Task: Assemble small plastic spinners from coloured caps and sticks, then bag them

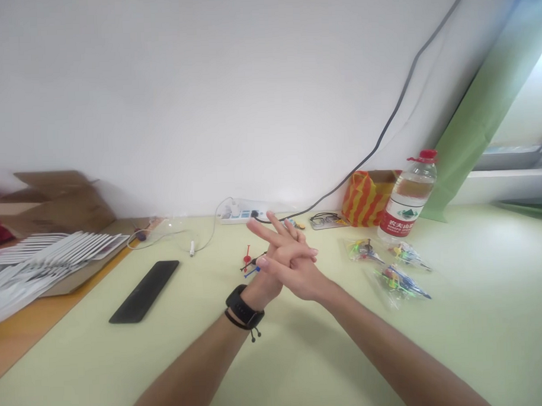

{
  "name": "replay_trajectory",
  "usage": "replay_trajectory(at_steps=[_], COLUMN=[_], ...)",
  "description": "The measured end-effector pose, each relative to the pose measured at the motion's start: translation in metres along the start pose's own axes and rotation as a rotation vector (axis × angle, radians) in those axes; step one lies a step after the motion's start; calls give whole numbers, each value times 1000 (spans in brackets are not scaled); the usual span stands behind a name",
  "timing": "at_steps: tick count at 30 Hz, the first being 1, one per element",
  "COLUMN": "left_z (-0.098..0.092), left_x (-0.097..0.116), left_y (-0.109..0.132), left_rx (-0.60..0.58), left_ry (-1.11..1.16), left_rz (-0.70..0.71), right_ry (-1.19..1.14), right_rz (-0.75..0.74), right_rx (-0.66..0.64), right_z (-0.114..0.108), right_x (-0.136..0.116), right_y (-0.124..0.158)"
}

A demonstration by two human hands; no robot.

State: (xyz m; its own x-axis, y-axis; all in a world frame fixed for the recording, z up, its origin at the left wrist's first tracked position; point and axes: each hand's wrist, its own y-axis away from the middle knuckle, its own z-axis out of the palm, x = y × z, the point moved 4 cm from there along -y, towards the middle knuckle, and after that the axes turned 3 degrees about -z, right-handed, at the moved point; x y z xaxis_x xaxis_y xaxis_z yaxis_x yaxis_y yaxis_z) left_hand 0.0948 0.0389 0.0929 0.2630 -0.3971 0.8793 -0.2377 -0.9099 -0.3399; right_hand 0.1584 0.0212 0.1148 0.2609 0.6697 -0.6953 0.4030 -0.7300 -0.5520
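Note:
My left hand [273, 268], with a black watch [245, 307] and a thin dark cord on its wrist, crosses my right hand [303, 279] above the table. The palms and fingers press against each other. Several fingers stretch out and spread toward the wall; which hand some belong to is hard to tell. No object shows between the hands. Just behind them, partly hidden, lie small red, blue and black plastic parts [247, 260].
On the right stand a water bottle [407, 195] and a striped bag [364, 200], near bagged colourful plastic parts [400, 281]. A black flat slab [144, 292] lies left. A power strip [238, 216], glasses [325, 219], a cardboard box [53, 204] and white packets [63, 257] sit farther back.

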Motion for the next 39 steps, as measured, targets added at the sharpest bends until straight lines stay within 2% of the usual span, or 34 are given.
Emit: replay_trajectory(at_steps=[1,3,5,6,7,8,10,11,13,15,18,21,24,29,31,34,37,39], left_z=[-1,-8,-18,-28,-39,-53,-78,-88,-98,-97,-85,-68,-54,-46,-47,-50,-51,-50], left_x=[-1,0,-3,-6,-10,-17,-39,-54,-83,-103,-114,-113,-109,-105,-101,-94,-81,-71], left_y=[-3,-12,-22,-28,-35,-41,-51,-54,-54,-52,-51,-51,-47,-42,-41,-43,-44,-44], left_rx=[-27,-157,-370,-403,-398,-333,-192,-191,-304,-434,-504,-524,-610,-715,-715,-625,-510,-477], left_ry=[-2,-32,-114,-156,-222,-316,-580,-700,-846,-875,-819,-730,-557,-400,-377,-448,-488,-472], left_rz=[7,30,30,43,61,71,-25,-122,-292,-347,-275,-192,-137,-167,-171,-160,-83,-32], right_ry=[44,128,188,215,238,256,314,360,462,501,420,344,303,248,241,259,274,291], right_rz=[-11,-30,-7,39,109,193,350,415,554,606,501,415,389,373,372,378,343,290], right_rx=[-9,-44,-98,-124,-135,-162,-246,-326,-461,-514,-492,-492,-495,-471,-469,-439,-359,-286], right_z=[-2,-8,-17,-22,-28,-34,-42,-43,-44,-41,-32,-27,-26,-32,-36,-41,-47,-50], right_x=[1,5,16,24,35,48,73,85,107,120,126,127,128,129,128,125,122,120], right_y=[-1,-3,-3,-2,0,3,12,17,28,34,30,25,23,23,23,21,18,15])
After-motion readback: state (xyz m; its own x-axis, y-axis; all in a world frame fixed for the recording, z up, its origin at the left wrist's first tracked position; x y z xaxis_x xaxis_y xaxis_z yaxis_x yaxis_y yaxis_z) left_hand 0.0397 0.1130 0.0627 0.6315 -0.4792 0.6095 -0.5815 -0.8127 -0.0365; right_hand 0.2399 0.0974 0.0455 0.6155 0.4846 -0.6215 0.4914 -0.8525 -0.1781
